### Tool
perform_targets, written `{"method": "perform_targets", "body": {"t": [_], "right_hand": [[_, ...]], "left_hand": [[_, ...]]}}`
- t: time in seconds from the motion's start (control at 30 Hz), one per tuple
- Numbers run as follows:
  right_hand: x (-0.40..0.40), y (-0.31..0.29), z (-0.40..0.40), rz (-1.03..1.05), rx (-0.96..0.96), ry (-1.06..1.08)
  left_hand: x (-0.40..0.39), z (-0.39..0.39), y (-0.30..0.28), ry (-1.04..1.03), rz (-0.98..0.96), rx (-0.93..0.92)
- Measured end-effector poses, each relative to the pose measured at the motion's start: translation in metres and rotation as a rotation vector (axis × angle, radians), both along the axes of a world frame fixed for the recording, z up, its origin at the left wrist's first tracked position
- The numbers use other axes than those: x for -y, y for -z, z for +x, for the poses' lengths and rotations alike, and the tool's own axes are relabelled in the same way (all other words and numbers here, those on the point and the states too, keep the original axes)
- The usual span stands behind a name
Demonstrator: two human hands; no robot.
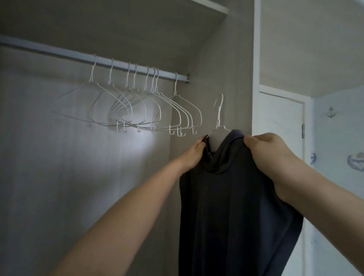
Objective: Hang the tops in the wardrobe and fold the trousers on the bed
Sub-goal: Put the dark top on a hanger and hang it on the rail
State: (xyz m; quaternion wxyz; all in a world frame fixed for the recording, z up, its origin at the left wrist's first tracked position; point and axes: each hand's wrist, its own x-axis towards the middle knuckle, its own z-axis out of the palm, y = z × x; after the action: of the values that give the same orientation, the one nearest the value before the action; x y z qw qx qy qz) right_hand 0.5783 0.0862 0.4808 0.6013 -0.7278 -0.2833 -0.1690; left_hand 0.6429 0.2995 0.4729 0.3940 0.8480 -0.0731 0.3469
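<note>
Left hand (193, 157) grips top (234, 214) shoulder | right hand (268, 155) fingers pinch collar | hanger (219, 116) inside, below rail (86, 58)

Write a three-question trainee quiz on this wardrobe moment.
1. True or false: the white hanger carrying the dark top is hooked on the rail.
2. Which hands grip the top? A) left hand only B) right hand only C) both
3. Fill in: the empty hangers on the rail are ___ in colour.

Key: 1 false; 2 C; 3 white.
</note>
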Motion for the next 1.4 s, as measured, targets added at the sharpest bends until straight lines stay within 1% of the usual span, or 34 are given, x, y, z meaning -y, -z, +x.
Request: {"method": "perform_targets", "body": {"t": [0.07, 0.2, 0.27, 0.37, 0.47, 0.57, 0.7, 0.8, 0.83, 0.87, 0.93, 1.03, 1.1, 1.17, 1.27, 1.4], "right_hand": [[-0.005, -0.003, 0.007, 0.001, 0.032, 0.011], [-0.023, -0.007, 0.017, 0.055, 0.070, 0.012], [-0.032, -0.011, 0.019, 0.086, 0.085, 0.010], [-0.051, -0.021, 0.023, 0.102, 0.134, 0.026], [-0.078, -0.039, 0.034, 0.133, 0.120, 0.000], [-0.108, -0.065, 0.050, 0.156, 0.122, -0.025], [-0.143, -0.101, 0.069, 0.177, 0.146, -0.037], [-0.166, -0.125, 0.078, 0.169, 0.168, -0.037], [-0.173, -0.132, 0.082, 0.175, 0.177, -0.036], [-0.178, -0.138, 0.083, 0.179, 0.183, -0.029], [-0.187, -0.147, 0.089, 0.178, 0.185, -0.038], [-0.197, -0.156, 0.101, 0.173, 0.185, -0.050], [-0.203, -0.157, 0.111, 0.172, 0.170, -0.064], [-0.207, -0.155, 0.120, 0.151, 0.153, -0.073], [-0.214, -0.151, 0.134, 0.060, 0.125, -0.096], [-0.215, -0.144, 0.143, -0.023, 0.140, -0.075]], "left_hand": [[-0.004, 0.009, -0.008, 0.019, -0.019, 0.008], [-0.020, 0.023, -0.018, -0.020, -0.007, 0.003], [-0.023, 0.026, -0.019, -0.042, -0.030, 0.040], [-0.032, 0.025, -0.012, -0.068, -0.068, 0.108], [-0.042, 0.020, -0.003, -0.095, -0.118, 0.131], [-0.046, 0.006, 0.005, -0.061, -0.148, 0.175], [-0.043, -0.017, 0.011, -0.012, -0.157, 0.123], [-0.039, -0.028, 0.017, 0.046, -0.088, 0.038], [-0.039, -0.029, 0.019, 0.034, -0.058, 0.037], [-0.039, -0.027, 0.022, -0.005, -0.019, 0.053], [-0.045, -0.019, 0.024, -0.162, 0.066, 0.096], [-0.058, -0.007, 0.028, -0.403, 0.098, 0.115], [-0.069, 0.000, 0.031, -0.489, 0.123, 0.142], [-0.079, 0.004, 0.035, -0.519, 0.145, 0.163], [-0.090, 0.007, 0.041, -0.545, 0.217, 0.172], [-0.097, 0.008, 0.052, -0.523, 0.256, 0.169]]}}
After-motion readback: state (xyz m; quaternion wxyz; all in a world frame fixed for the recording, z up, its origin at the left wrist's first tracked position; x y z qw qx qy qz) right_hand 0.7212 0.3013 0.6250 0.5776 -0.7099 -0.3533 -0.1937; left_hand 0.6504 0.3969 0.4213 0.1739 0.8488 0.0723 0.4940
